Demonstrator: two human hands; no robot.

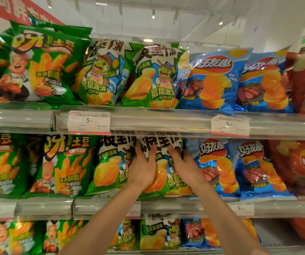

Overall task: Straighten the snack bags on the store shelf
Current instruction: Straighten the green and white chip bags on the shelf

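Two bare forearms, hands (163,167) ungloved, sleeveless

We saw a clear-fronted store shelf (166,204) carrying upright glossy snack bags: green fries bags (61,166) toward its left end, blue crisp bags (256,168) toward its right.

Top of the green turtle bag (163,173) tucks out of sight behind the shelf rail (148,124). Below that rail, left hand (142,169) and right hand (183,167) cover its middle. Price tag (89,122) print blurs, unreadable.
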